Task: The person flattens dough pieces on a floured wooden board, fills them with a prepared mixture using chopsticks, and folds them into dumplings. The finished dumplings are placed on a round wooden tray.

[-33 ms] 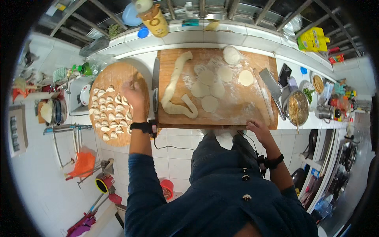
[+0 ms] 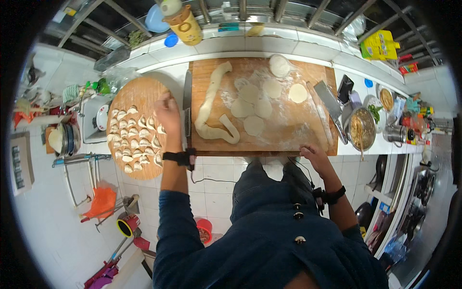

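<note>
My left hand (image 2: pixel 167 115) hovers over the right edge of a round wooden board (image 2: pixel 139 86), its fingers bent and blurred. Rows of folded dumplings (image 2: pixel 144 143) cover that board's left and lower parts. Beside it, a floured rectangular wooden board (image 2: pixel 284 127) carries a bent dough rope (image 2: pixel 206 108), several round dough wrappers (image 2: pixel 249 108) and a white dough-like lump (image 2: pixel 279 66). My right hand (image 2: pixel 313 155) is at this board's front edge, empty, with its fingers loosely bent and apart. Near its right side lies a slim rolling pin (image 2: pixel 321 111).
A cleaver (image 2: pixel 329 105) lies across the board's right edge. Past it stand a metal bowl of filling (image 2: pixel 368 135) with chopsticks and a dark phone (image 2: pixel 345 90). At far left is a sink (image 2: pixel 91 127). A yellow bottle (image 2: pixel 186 31) stands on the back ledge.
My left hand has shifted slightly right, away from the dumplings and toward the rectangular board. My right hand stays at the board's front edge.
</note>
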A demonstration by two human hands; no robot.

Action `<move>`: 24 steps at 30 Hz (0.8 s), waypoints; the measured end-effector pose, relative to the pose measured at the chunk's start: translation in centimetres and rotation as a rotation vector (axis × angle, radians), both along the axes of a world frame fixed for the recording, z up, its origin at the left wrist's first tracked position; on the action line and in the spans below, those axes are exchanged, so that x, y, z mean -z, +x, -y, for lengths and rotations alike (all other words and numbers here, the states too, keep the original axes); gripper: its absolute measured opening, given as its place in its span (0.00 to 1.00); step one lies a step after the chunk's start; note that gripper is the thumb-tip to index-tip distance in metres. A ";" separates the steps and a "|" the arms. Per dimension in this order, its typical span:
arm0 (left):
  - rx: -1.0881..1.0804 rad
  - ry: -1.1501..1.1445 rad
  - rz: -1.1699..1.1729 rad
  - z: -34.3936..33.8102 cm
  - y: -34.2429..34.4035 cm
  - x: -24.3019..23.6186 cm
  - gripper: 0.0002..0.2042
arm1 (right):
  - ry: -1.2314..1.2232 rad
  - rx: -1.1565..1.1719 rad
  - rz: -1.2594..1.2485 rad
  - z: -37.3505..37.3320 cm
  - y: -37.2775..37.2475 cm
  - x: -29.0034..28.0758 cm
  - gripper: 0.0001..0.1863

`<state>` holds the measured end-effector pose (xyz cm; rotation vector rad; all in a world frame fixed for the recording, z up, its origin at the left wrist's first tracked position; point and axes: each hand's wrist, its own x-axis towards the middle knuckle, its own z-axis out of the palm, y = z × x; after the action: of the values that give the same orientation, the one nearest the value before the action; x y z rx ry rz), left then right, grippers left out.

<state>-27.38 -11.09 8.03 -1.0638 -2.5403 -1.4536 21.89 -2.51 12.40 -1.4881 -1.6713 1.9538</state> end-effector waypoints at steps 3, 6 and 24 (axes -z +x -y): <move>0.419 -0.125 0.170 -2.6 8.3 1.3 0.07 | -0.020 0.058 -0.016 0.1 0.3 -0.3 0.18; 0.291 -0.412 0.350 -5.5 13.6 4.6 0.13 | -0.005 0.045 -0.020 0.2 0.8 -0.5 0.18; 0.393 -0.101 0.535 -8.4 13.8 7.5 0.05 | 0.856 0.836 0.853 -3.9 22.2 4.5 0.18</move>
<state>-13.56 -2.69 0.53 -1.4175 -2.8955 -1.9506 44.05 1.38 7.87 -2.1496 -1.3730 0.1088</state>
